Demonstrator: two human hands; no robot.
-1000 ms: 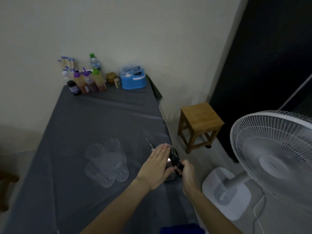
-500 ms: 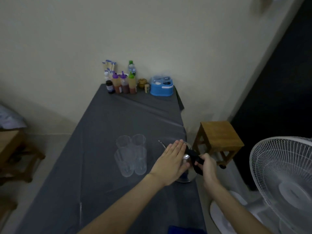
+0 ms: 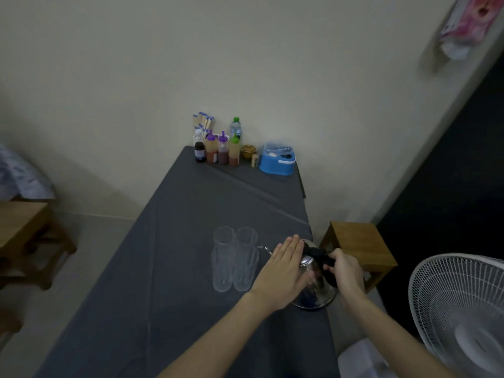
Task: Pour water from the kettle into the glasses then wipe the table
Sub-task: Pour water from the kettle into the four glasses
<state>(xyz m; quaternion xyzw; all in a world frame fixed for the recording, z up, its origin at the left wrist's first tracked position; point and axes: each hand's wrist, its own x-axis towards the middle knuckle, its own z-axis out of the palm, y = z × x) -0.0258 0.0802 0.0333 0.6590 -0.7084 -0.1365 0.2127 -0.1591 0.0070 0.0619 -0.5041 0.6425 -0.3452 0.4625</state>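
A shiny steel kettle (image 3: 313,293) with a black handle stands near the right edge of the grey-clothed table (image 3: 169,268). My right hand (image 3: 345,271) is closed around the handle. My left hand (image 3: 283,274) lies flat, fingers straight, against the kettle's left side and lid. Several clear empty glasses (image 3: 234,257) stand in a tight cluster just left of the kettle, close to its thin spout (image 3: 264,249).
Sauce bottles (image 3: 221,148), a water bottle and a blue caddy (image 3: 277,159) line the table's far end by the wall. A wooden stool (image 3: 357,244) and a white fan (image 3: 461,315) stand to the right. Wooden furniture (image 3: 24,236) sits at the left.
The camera has swung up and to the left, so table and hands sit further right in view. Both hands stay on the kettle; the kettle and glasses have not visibly moved.
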